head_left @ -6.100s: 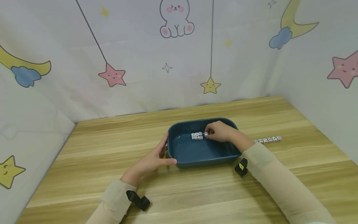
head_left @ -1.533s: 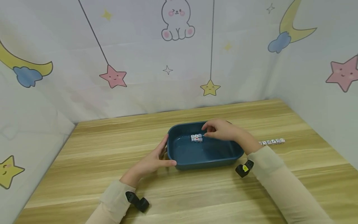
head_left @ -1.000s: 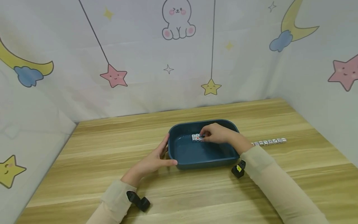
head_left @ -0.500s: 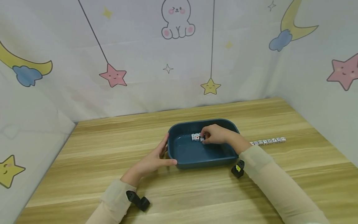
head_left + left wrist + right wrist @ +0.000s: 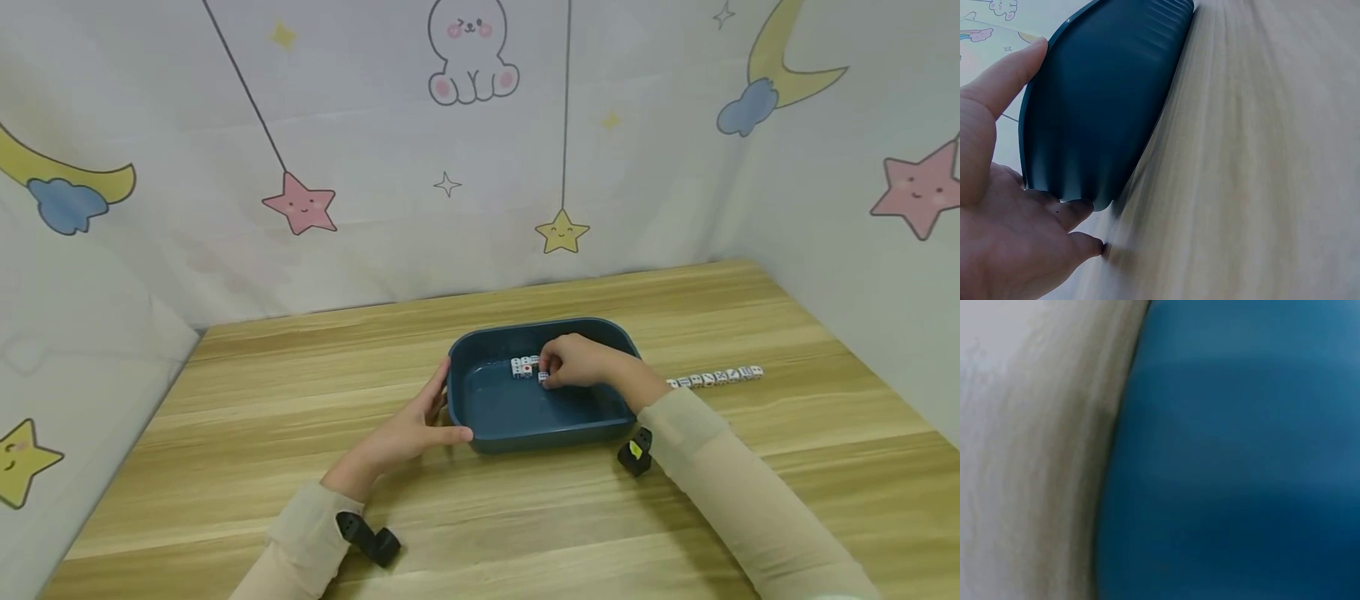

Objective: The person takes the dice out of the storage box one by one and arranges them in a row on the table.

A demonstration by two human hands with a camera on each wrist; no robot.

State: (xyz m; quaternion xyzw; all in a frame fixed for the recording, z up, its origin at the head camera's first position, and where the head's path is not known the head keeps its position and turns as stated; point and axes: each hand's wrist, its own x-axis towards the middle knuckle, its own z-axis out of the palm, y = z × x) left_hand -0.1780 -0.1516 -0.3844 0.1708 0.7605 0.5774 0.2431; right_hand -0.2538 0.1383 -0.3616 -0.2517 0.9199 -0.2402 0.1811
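Observation:
A dark blue tub [image 5: 545, 437] stands mid-table on the wood. Inside it, near the far wall, lies a small cluster of white dice [image 5: 522, 366]. My right hand [image 5: 545, 375] reaches in from the right, and its fingertips pinch a white die [image 5: 542, 377] against the cluster's front right corner. My left hand [image 5: 447, 412] rests against the tub's left end, thumb along the front corner and fingers straight up the side. The left wrist view shows that thumb [image 5: 1007, 78] and palm against the tub's outer wall [image 5: 1104, 106]. The right wrist view is a blur of blue tub wall [image 5: 1229, 456].
A short row of white dice [image 5: 716, 377] lies on the table right of the tub. Black wrist straps [image 5: 369, 538] sit on both sleeves. Printed cloth walls close in the table at the back and on both sides.
My right hand dropped from above the tub's far side down to the dice cluster and shifted slightly toward me with its die. The left hand and the tub stayed put.

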